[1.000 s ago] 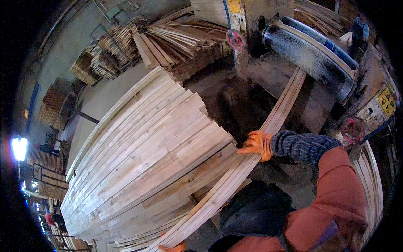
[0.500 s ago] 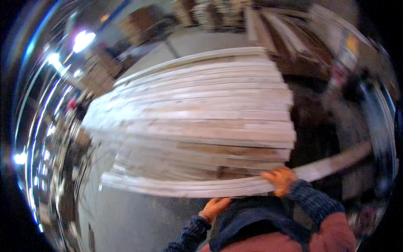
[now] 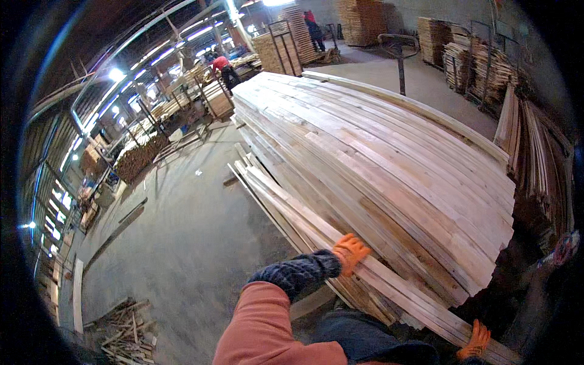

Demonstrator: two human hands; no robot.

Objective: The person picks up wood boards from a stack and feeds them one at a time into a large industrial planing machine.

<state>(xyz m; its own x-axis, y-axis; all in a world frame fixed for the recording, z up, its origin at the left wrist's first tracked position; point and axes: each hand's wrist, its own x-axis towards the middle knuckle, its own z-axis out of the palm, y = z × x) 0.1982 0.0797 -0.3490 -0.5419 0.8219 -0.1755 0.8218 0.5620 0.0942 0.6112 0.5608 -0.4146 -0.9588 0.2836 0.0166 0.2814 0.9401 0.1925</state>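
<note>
Long pale wooden boards (image 3: 413, 293) run along the near side of a big stack, slanting from upper left to lower right. My left hand (image 3: 351, 253), in an orange glove, is closed over them about midway, its fingers curled across the top to the far edge. Lower right, by the boards' near end, my right hand (image 3: 476, 342) grips them too, gloved in orange, its fingers over the edge and the thumb hidden. Beside them lies the wide stack of planks (image 3: 389, 164), laid side by side in a broad layer.
A thin metal post with a handle (image 3: 400, 61) stands behind the stack. Timber piles (image 3: 361, 23) line the back wall, and more boards (image 3: 541, 158) lean at right. A person in red (image 3: 222, 66) bends over wood far off. Scrap sticks (image 3: 128, 334) lie on the floor at lower left.
My view has swung left, so the stack now slants away. My left hand has come up from below the boards onto them; my right hand has shifted toward their near end.
</note>
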